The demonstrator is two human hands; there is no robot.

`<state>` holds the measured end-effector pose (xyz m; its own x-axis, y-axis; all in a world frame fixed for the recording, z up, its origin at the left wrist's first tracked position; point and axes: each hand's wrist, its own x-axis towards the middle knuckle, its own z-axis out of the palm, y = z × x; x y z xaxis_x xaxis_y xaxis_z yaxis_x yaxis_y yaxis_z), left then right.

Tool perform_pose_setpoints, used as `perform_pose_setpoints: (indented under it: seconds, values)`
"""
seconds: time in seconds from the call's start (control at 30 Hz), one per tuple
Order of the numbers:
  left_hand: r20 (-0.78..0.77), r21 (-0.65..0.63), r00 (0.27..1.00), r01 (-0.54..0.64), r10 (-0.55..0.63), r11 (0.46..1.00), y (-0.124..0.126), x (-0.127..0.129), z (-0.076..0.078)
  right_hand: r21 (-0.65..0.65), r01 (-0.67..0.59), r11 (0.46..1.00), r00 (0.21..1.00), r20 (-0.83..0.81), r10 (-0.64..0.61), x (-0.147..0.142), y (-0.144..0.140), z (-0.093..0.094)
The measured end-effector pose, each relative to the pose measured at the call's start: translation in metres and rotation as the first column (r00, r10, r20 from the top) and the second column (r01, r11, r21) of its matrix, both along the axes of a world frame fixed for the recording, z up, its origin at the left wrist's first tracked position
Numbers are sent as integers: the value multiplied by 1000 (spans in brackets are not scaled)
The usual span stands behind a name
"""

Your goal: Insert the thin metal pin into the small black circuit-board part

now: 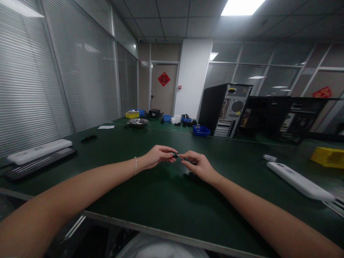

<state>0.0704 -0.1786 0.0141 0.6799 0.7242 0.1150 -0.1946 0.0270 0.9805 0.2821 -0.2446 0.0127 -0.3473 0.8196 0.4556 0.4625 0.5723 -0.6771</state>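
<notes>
Over the dark green table (161, 200), we see 2 bare forearms reaching forward, hands meeting near the middle. The left hand (158, 156) has its fingers pressed together in a pinch on 1 end of a small dark tool (177, 156), thin metal tip pointing right; a thin bracelet (135, 166) sits on that wrist. The right hand (199, 165) pinches the other end of the tool between thumb and forefinger, remaining fingers curled under. The tool is held just above the tabletop, between the 2 hands; we cannot tell exactly what it is, too small. Far left, a white keyboard (40, 150) lies on top of a black keyboard (37, 164). Far right, another white keyboard (298, 181) and a yellow bin (328, 157). At the back, a metal bowl (138, 122), a blue bin (201, 130), a yellow tray (132, 114), and an upright computer tower (228, 109) with its rear panel facing us. A red sign (163, 79) hangs on the door.
</notes>
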Motion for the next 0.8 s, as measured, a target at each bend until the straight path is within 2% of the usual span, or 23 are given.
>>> perform_pose_setpoints:
  seconds: [0.27,0.57,0.8]
  values:
    - [22,-41,1000,20,-20,999,0,0,-1,-47,-42,998,997,-65,39,1,3,-2]
    - [50,25,998,-40,39,999,1,1,-2,-30,-9,1000,999,-36,8,1,4,-2]
    - [112,-73,967,-223,230,972,2,4,3,-85,20,996,998,-60,-26,2,4,-4]
